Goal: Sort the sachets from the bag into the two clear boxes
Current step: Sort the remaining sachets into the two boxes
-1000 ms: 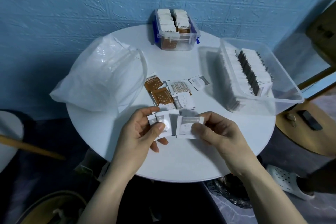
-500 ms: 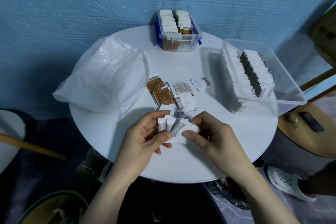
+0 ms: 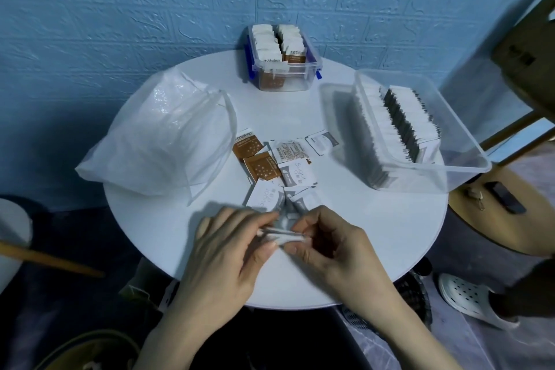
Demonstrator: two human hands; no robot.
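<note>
The fingers (image 3: 271, 245) of the left hand (image 3: 228, 249) and of the right hand (image 3: 327, 245) are clamped on opposite ends of a small stack of white sachets (image 3: 280, 236), held edge-on just above the desk (image 3: 375, 234) near its front rim. Just beyond lie loose sachets: two white-grey ones (image 3: 267, 197) touching the hands' far side, brown ones (image 3: 246, 147) and more white ones (image 3: 295, 173) behind them. The bag (image 3: 159, 138) slumps to the left, the small box (image 3: 283, 57) stands by the wall with brown and white packs, and the large box (image 3: 420, 129) at right holds rows of white-grey packs.

The stack looks thin and slippery; a loose pinch could fan it out or drop pieces off the near rim. Brown and white lie overlapped, so a hasty grab could carry a wrong kind into a box.
</note>
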